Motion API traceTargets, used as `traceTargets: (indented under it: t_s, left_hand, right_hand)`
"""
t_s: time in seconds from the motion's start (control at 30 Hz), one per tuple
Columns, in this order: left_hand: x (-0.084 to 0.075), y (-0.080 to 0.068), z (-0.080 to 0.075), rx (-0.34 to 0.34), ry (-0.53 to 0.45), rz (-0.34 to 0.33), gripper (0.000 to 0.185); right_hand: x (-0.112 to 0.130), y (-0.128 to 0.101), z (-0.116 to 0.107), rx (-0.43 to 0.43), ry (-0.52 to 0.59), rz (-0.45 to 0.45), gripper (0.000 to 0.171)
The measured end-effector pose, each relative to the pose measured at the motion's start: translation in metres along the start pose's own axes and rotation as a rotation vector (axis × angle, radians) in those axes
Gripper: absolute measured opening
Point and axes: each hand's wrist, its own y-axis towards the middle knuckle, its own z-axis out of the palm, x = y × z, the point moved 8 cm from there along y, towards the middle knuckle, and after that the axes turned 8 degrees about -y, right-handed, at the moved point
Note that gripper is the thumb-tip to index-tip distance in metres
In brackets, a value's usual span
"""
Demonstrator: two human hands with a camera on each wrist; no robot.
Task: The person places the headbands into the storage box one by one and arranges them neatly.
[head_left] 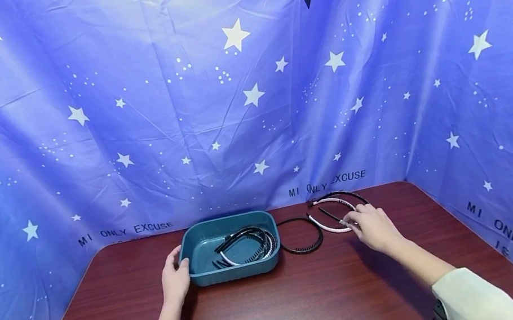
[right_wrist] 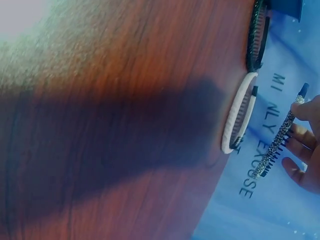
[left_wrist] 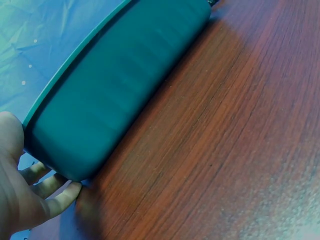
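A teal bin point(head_left: 205, 277) stands on the dark wood table and holds several headbands point(head_left: 250, 241). My left hand point(head_left: 176, 271) grips the bin's left end, thumb at the rim; in the left wrist view its fingers point(left_wrist: 55, 192) lie against the bin's wall point(left_wrist: 115, 85) near the bottom corner. My right hand point(head_left: 357, 222) pinches the end of a thin glittery headband point(right_wrist: 275, 145), with its fingertips point(right_wrist: 302, 112) on the tip. A pale pink headband point(head_left: 326, 226) point(right_wrist: 234, 115) lies beside it. A black headband point(head_left: 303, 249) rests just right of the bin.
Another black headband point(head_left: 345, 194) lies at the table's back edge, against the blue starred backdrop point(head_left: 246, 99) that closes in three sides. Bare wood table point(head_left: 313, 304) stretches in front of the bin and between my arms.
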Motion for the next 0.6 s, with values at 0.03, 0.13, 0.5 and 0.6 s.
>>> traceTargets:
  t_s: [0.03, 0.13, 0.5, 0.6]
  left_hand:
    - [0.0, 0.0, 0.0, -0.001, -0.001, 0.0, 0.044]
    - [-0.001, 0.0, -0.001, -0.004, -0.005, 0.003, 0.044]
    - [-0.003, -0.001, 0.0, 0.003, 0.002, -0.005, 0.044]
    - [-0.002, -0.001, 0.0, 0.005, 0.003, -0.008, 0.044]
  right_hand:
    - [0.002, 0.001, -0.001, -0.006, 0.003, -0.006, 0.008]
    - [0.009, 0.003, -0.003, -0.022, 0.013, -0.028, 0.008]
    - [0.031, 0.008, -0.009, -0.011, 0.049, -0.075, 0.011]
    - [0.036, 0.01, -0.01, -0.002, 0.052, -0.08, 0.011]
